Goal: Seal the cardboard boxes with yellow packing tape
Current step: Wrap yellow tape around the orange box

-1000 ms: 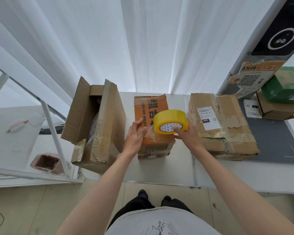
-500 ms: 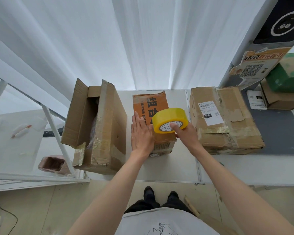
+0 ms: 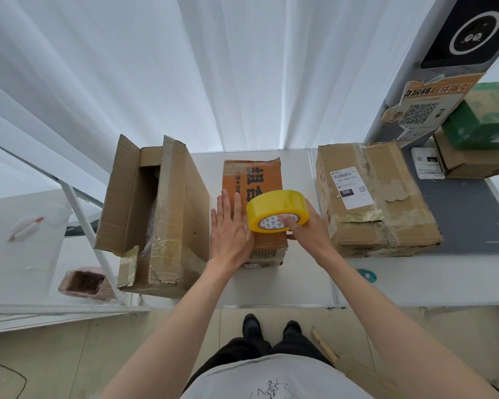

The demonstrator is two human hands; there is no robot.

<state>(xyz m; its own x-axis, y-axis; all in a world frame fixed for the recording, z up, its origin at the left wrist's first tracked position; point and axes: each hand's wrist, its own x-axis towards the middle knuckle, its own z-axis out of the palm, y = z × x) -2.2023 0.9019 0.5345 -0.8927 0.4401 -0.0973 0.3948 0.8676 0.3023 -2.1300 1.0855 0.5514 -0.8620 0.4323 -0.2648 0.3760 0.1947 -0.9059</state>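
- Worktop (image 3: 271, 286): white, carrying three cardboard boxes in a row.
- Orange box (image 3: 251, 180): centre, flaps down, black printed characters on top.
- Left hand (image 3: 231, 231): fingers straight, palm pressed flat on the orange box's near left top.
- Right hand (image 3: 308, 231): grasping the roll of yellow tape (image 3: 277, 210), a finger hooked through its core; roll held over the orange box's near right part.
- Open box (image 3: 156, 214): left, flaps up.
- Labelled box (image 3: 375, 197): right, closed, old tape across the top.

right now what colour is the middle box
Orange with black print, the middle box; head view.
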